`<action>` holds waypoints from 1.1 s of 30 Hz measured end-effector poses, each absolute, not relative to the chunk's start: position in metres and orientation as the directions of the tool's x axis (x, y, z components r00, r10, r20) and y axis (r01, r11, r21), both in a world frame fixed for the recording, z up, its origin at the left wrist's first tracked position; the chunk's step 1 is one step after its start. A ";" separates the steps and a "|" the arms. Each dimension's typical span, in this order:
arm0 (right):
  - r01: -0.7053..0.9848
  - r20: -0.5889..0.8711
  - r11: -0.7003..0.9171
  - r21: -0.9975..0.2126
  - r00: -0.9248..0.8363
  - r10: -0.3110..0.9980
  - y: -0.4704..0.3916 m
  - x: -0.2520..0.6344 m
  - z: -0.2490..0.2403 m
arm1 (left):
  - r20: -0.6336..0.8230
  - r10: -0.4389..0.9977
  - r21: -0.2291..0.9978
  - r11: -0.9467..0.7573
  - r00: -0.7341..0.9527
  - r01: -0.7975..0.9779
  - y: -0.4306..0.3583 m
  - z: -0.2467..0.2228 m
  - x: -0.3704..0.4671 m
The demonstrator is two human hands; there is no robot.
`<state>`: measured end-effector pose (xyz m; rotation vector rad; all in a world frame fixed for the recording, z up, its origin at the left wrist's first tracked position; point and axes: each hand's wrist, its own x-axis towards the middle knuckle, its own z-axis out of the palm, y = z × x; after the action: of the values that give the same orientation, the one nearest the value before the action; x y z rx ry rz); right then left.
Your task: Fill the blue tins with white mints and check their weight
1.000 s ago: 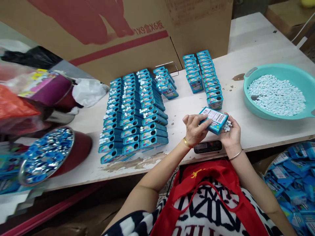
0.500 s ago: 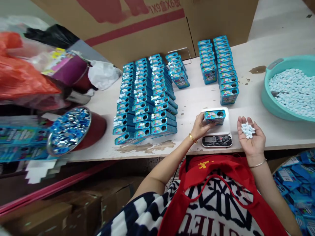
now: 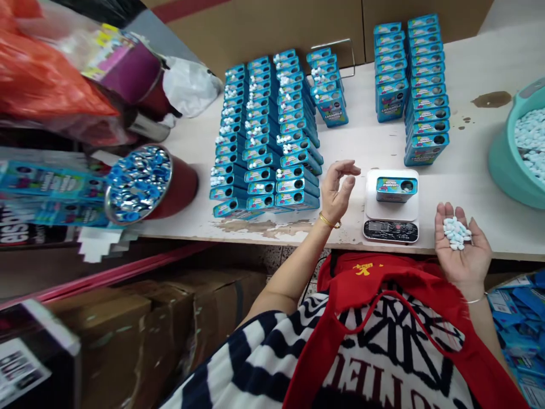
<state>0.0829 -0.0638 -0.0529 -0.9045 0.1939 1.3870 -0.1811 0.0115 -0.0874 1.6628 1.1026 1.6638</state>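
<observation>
My left hand (image 3: 335, 195) is in the air left of a white kitchen scale (image 3: 392, 213), touching nothing, thumb and fingers apart. On the scale stands a blue candy box (image 3: 394, 193), upright, with a dark round hole in its top. My right hand (image 3: 467, 261) is palm up at the scale's right, fingers slightly curled, cupping a small heap of pale candies (image 3: 456, 233). Farther right is a turquoise basin (image 3: 506, 156) of the same candies, partly cut off by the frame edge.
Rows of blue boxes with candies on top (image 3: 261, 142) stand to the left. Two more rows of boxes (image 3: 426, 150) stand behind the scale. A red bucket (image 3: 183, 182) of blue-silver pieces is at far left. Large cardboard (image 3: 276, 34) backs the table.
My left hand has let go of the box on the scale and moved left, away from it. My right hand still holds the candies. The camera view has shifted.
</observation>
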 end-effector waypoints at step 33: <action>-0.918 -0.612 -0.172 -0.356 0.090 0.786 -0.054 0.061 -0.044 | 0.414 0.855 0.671 -0.519 0.313 0.530 0.014 -0.054 -0.156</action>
<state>0.0614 -0.0535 -0.0442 -0.8511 0.2028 1.5270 -0.1560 0.0143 -0.0537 2.1732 1.2291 1.0672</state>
